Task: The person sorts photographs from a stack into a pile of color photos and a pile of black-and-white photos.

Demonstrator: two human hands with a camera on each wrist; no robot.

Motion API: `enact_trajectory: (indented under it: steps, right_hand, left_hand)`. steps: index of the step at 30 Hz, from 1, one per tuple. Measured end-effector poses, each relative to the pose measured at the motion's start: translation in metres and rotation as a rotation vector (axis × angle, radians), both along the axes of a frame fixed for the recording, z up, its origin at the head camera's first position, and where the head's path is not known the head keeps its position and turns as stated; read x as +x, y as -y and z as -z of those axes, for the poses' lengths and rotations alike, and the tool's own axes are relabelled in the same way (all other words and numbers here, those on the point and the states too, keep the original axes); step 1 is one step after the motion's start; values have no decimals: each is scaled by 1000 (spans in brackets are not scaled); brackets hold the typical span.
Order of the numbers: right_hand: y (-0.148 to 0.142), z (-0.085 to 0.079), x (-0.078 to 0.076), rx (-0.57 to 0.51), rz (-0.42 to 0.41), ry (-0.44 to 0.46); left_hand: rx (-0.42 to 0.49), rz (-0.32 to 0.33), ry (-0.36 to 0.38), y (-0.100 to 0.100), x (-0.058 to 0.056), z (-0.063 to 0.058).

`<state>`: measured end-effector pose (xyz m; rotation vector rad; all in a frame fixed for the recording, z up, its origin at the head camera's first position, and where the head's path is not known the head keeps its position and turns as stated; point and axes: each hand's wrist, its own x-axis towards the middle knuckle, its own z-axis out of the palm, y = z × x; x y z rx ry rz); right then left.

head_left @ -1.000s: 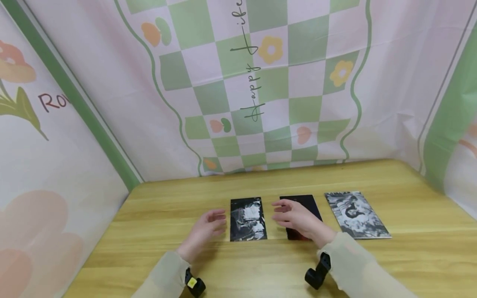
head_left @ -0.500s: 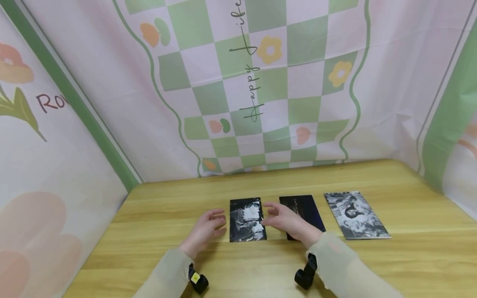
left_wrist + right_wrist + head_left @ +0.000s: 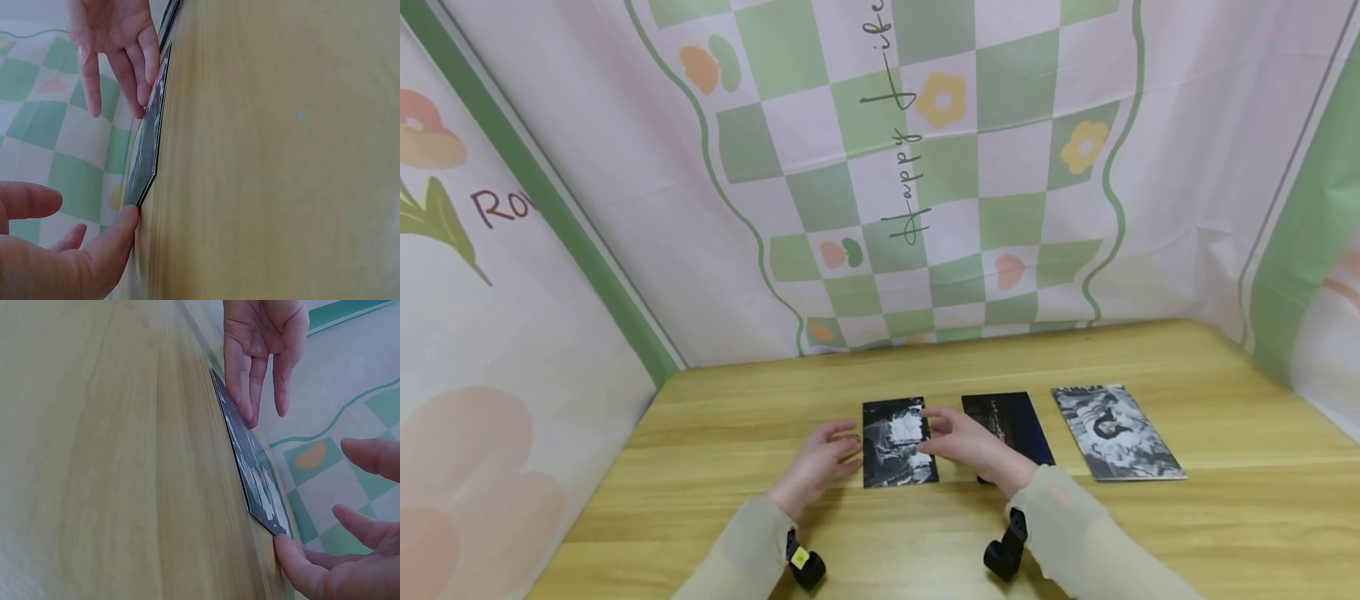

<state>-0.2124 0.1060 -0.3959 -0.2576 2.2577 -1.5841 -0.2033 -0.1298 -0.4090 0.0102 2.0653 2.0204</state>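
A black-and-white picture card (image 3: 891, 458) lies flat on the wooden table, its layered edge visible in the left wrist view (image 3: 149, 150). My left hand (image 3: 815, 463) is at its left side, and a finger appears to touch the near corner. On the opposite side, my right hand (image 3: 973, 448) has its fingertips at the right edge, partly over the card. Fingers of both hands are loosely bent and spread, gripping nothing. A dark card (image 3: 1018, 421) lies partly hidden beneath my right hand and wrist. Farther right is a grey patterned picture card (image 3: 1120, 437).
The wooden table (image 3: 737, 400) ends at a printed cloth (image 3: 955, 167) with green checks hanging behind it. Another printed cloth (image 3: 550, 333) hangs along the left side. Black wrist cameras (image 3: 1005, 550) sit below both cuffs.
My right hand has moved left from over the dark card to the right edge of the black-and-white one. My left hand has shifted slightly right, closer to the card.
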Motion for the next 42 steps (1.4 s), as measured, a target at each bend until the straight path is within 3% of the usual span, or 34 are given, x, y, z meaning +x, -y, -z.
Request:
enact_trajectory:
  steps: [10,29,42]
  right_hand:
    - [3,2,-1,10,56,5]
    - [-1,-4,-3,-115,104,47]
    - [-5,-1,-4,-212,211,25]
  left_hand:
    - [-34,-11,8,-5,1,-1]
    - [-38,-3,19,-8,3,-12]
    - [-136,-70,-113,-16,5,-10]
